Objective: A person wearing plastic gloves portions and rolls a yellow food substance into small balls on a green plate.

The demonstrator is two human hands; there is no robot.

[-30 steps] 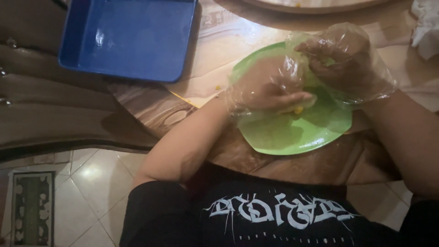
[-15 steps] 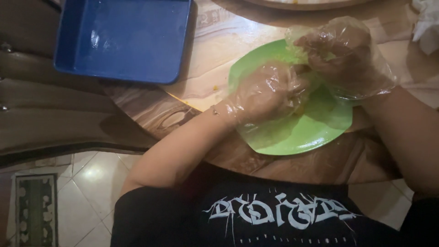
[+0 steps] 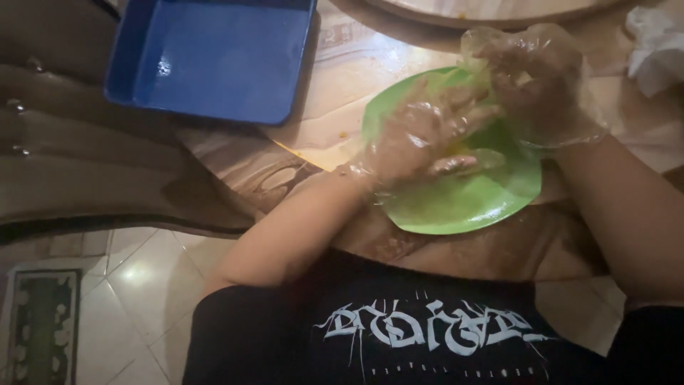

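Observation:
Both my hands wear thin clear plastic gloves and work over a round green plate (image 3: 463,199) at the near edge of the table. My left hand (image 3: 420,135) lies across the plate's left side, fingers stretched out and apart, their tips by a small yellowish bit of food (image 3: 456,148). My right hand (image 3: 534,78) is curled tight at the plate's far rim around a pale piece of food, mostly hidden by the glove. The two hands nearly touch.
A blue rectangular tray (image 3: 214,57) sits on the marbled table (image 3: 342,107) to the far left of the plate. Crumpled white tissue (image 3: 659,46) lies at the far right. A brown seat (image 3: 71,164) stands to the left, above pale floor tiles (image 3: 135,285).
My left hand has uncurled from over the yellow bit and stretched its fingers towards the right hand. The right hand has stayed curled at the plate's far rim.

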